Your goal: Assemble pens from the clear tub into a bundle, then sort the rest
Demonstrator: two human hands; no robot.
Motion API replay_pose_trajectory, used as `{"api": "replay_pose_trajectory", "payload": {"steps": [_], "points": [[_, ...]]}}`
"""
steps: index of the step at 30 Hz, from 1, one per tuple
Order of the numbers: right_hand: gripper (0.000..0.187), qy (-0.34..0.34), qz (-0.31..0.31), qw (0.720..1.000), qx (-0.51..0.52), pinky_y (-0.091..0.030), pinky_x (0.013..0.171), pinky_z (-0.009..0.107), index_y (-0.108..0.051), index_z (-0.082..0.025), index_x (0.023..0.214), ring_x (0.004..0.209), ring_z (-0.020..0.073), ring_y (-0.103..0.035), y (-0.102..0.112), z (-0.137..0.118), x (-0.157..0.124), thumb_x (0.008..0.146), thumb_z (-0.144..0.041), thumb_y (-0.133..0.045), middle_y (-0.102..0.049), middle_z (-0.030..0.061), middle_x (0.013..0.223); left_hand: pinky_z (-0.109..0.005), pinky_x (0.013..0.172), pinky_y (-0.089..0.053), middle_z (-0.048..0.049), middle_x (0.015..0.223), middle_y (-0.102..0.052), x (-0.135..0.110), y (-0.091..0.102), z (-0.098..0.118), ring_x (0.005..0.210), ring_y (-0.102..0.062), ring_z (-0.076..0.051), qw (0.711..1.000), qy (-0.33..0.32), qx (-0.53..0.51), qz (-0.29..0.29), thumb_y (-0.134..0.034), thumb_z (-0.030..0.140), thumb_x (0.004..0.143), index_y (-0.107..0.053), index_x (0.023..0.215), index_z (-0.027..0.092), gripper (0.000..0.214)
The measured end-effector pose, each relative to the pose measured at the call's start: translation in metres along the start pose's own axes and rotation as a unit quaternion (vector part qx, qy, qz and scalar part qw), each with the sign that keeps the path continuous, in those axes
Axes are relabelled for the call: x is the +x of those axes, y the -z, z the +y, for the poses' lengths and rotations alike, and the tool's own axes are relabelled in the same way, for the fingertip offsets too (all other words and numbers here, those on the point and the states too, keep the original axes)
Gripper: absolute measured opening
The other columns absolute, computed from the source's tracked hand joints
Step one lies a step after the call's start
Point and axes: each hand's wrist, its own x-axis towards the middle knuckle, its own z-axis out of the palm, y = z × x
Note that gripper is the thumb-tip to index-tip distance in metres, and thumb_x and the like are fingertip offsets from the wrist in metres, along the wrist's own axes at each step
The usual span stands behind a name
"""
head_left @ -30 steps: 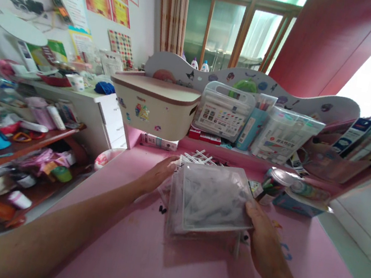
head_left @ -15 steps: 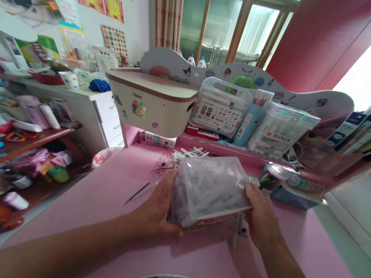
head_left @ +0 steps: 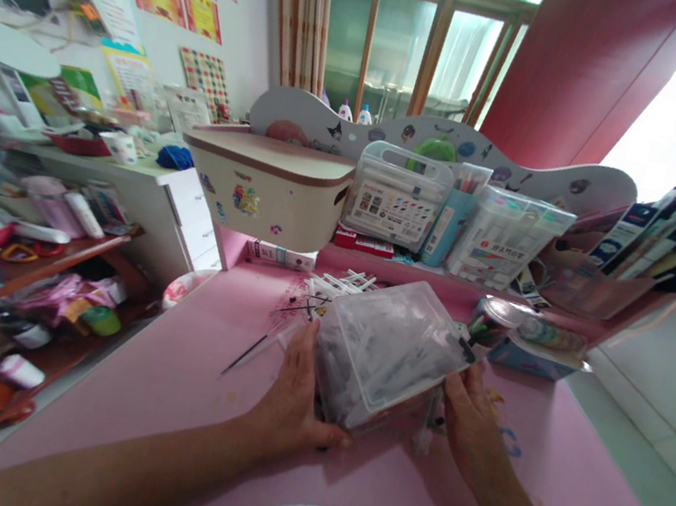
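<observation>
A clear plastic box (head_left: pixel 390 349) with a frosted lid sits tilted between my hands over the pink desk (head_left: pixel 174 399). Pale, slender pieces show dimly through its lid. My left hand (head_left: pixel 296 394) grips its left side, thumb along the near edge. At the right corner, by a dark clasp, the fingers of my right hand (head_left: pixel 471 420) close on the box. Behind it lie several white sticks (head_left: pixel 342 282) and some thin dark rods (head_left: pixel 306 307). A dark slim rod (head_left: pixel 245 354) rests left of my left hand.
A beige lidded bin (head_left: pixel 263 192), a clear marker case (head_left: pixel 396 198) and a second marker box (head_left: pixel 507 239) stand on the desk's shelf. At the right are a jar (head_left: pixel 497 316) and a blue box (head_left: pixel 535 358). A cluttered wooden rack (head_left: pixel 109 248) stands left.
The box has turned and tilted between my hands, its right corner now showing a dark clasp. My right hand has shifted slightly right and down; the view has moved a little.
</observation>
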Motion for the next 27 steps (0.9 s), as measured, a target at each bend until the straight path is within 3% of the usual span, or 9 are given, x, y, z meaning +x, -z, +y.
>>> {"api": "replay_pose_trajectory", "payload": {"steps": [4, 8, 13, 21, 27], "points": [[0.05, 0.008, 0.006, 0.999, -0.047, -0.046, 0.102, 0.042, -0.058, -0.028, 0.123, 0.122, 0.0289, -0.055, -0.003, -0.008, 0.006, 0.085, -0.061, -0.058, -0.068, 0.0061, 0.122, -0.074, 0.11, -0.016, -0.0255, 0.158, 0.013, -0.007, 0.001, 0.0, 0.145, 0.007, -0.051, 0.999, -0.042, 0.012, -0.029, -0.085, 0.061, 0.051, 0.034, 0.146, 0.027, 0.156], [0.045, -0.016, -0.015, 0.999, 0.035, -0.048, 0.097, 0.045, -0.061, -0.027, 0.109, 0.116, 0.0302, -0.06, -0.002, -0.006, 0.016, 0.08, -0.06, -0.063, -0.07, 0.0059, 0.116, -0.077, 0.108, -0.016, -0.022, 0.158, 0.024, -0.02, 0.002, -0.003, 0.143, 0.013, -0.053, 0.995, -0.071, 0.05, -0.048, -0.084, 0.07, 0.041, 0.029, 0.149, 0.029, 0.162], [0.044, -0.039, -0.056, 0.989, 0.133, -0.049, 0.095, 0.046, -0.062, -0.026, 0.11, 0.113, 0.0317, -0.063, -0.005, -0.012, 0.025, 0.074, -0.05, -0.066, -0.071, 0.0077, 0.116, -0.072, 0.11, -0.021, -0.0225, 0.16, 0.013, -0.024, 0.004, -0.007, 0.146, 0.004, -0.05, 0.995, -0.036, 0.085, -0.03, -0.089, 0.056, 0.045, 0.026, 0.15, 0.029, 0.159], [0.048, -0.046, -0.07, 0.982, 0.17, -0.049, 0.095, 0.048, -0.063, -0.024, 0.118, 0.111, 0.0327, -0.064, -0.006, -0.018, 0.031, 0.071, -0.038, -0.06, -0.073, 0.0074, 0.113, -0.066, 0.113, -0.022, -0.0236, 0.159, -0.007, -0.012, 0.002, -0.014, 0.145, -0.011, -0.048, 0.999, 0.011, 0.049, 0.007, -0.091, 0.041, 0.047, 0.021, 0.152, 0.026, 0.154], [0.047, -0.034, -0.081, 0.983, 0.158, -0.051, 0.092, 0.049, -0.065, -0.024, 0.11, 0.107, 0.0336, -0.066, -0.021, -0.03, 0.041, 0.066, -0.039, -0.058, -0.075, 0.0076, 0.105, -0.063, 0.112, -0.027, -0.0219, 0.151, -0.021, -0.013, 0.004, -0.005, 0.14, -0.024, -0.045, 0.997, 0.019, 0.072, 0.032, -0.09, 0.038, 0.047, 0.01, 0.153, 0.023, 0.147]]}}
